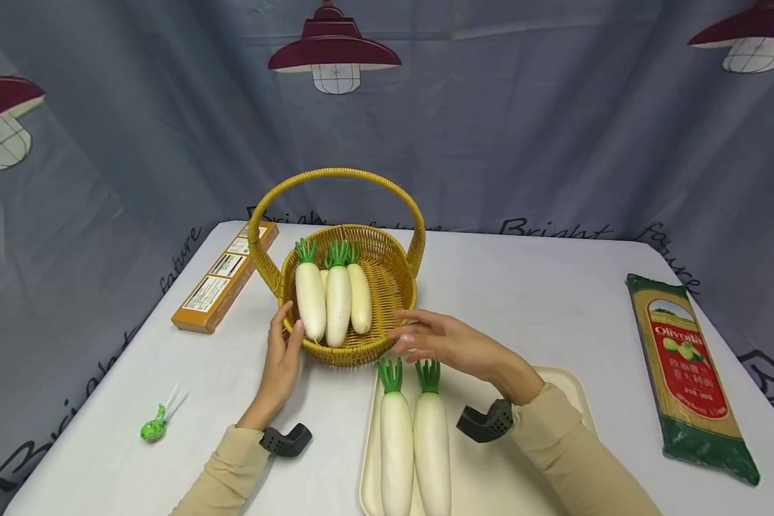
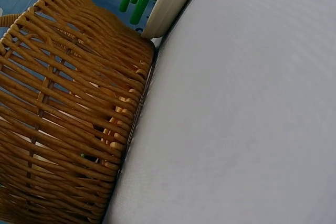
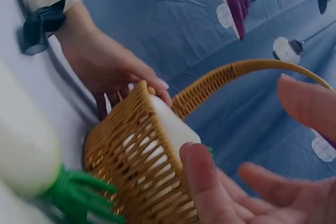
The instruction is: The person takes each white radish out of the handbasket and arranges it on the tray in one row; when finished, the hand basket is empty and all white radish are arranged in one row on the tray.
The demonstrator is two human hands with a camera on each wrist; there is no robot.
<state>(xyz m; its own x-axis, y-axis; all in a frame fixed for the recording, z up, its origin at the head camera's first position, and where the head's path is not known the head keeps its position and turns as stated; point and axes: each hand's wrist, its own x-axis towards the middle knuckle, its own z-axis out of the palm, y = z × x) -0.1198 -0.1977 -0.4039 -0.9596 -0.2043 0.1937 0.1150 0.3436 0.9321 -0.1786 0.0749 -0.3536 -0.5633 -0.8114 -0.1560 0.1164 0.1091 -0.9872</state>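
A yellow wicker basket [image 1: 387,283] with a tall arched handle stands on the white table. Several white radishes [image 1: 309,295] with green tops lie in its left half. My left hand [image 1: 280,365] holds the basket's front left rim, its thumb over the edge in the right wrist view and its other fingers along the outer wall. Over the cream tray [image 1: 484,476], my right hand [image 1: 454,347] hovers by the basket's front right rim, fingers loosely spread and holding nothing. Two larger white radishes [image 1: 396,448] lie side by side on the tray, green tops toward the basket.
Behind and left of the basket lies a long orange-brown box [image 1: 226,279]. A green-wrapped lollipop [image 1: 153,428] is at the front left. On the right side rests a pack of spaghetti [image 1: 690,369]. A grey printed curtain [image 1: 522,129] hangs behind the table.
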